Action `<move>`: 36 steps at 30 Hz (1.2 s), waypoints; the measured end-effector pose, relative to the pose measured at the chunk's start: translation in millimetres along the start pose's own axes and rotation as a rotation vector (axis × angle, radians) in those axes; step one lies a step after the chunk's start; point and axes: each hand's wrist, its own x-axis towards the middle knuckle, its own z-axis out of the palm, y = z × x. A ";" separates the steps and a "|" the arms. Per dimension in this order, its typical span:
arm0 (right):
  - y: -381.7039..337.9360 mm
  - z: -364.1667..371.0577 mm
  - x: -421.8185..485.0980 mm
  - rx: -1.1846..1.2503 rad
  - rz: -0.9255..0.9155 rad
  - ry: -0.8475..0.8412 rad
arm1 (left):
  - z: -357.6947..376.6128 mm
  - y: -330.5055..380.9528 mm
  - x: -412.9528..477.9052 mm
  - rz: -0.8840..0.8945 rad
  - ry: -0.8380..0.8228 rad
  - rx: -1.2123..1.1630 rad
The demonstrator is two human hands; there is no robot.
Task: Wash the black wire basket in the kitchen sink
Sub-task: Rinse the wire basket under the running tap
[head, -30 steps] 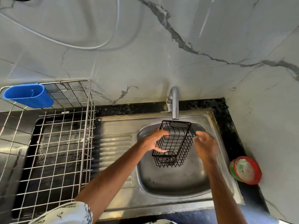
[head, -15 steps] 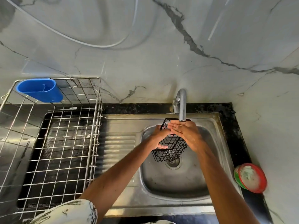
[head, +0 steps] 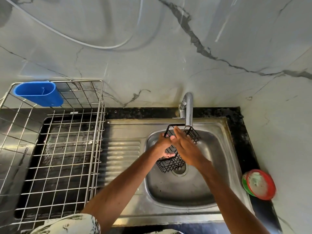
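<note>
The black wire basket (head: 170,163) hangs tilted over the bowl of the steel sink (head: 177,191), its far rim just under the tap spout (head: 188,112). My left hand (head: 164,146) grips the basket's left side, fingers curled round the wires. My right hand (head: 184,146) lies across the basket's top with its fingers straight, covering much of it. The basket's lower end sits above the drain (head: 179,169). No running water can be made out.
A steel dish rack (head: 67,149) with a blue cutlery cup (head: 39,93) stands left of the sink on the drainboard. A red-rimmed soap tub (head: 259,184) sits on the black counter at right. Marble wall rises close behind the tap.
My right hand came in from the basket's right side and now lies across its top, sliding leftward. The basket has shifted back under the tap.
</note>
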 end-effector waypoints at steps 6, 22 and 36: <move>34.4 10.1 -1.4 -0.236 -0.013 0.071 | -5.8 3.5 -3.2 0.003 0.068 0.062; 40.7 -0.4 15.1 -0.082 0.089 0.028 | 2.4 -1.5 -9.0 0.012 -0.021 0.296; 29.5 -3.9 25.1 -0.047 0.090 0.057 | -14.5 -2.9 -5.2 0.052 0.066 0.109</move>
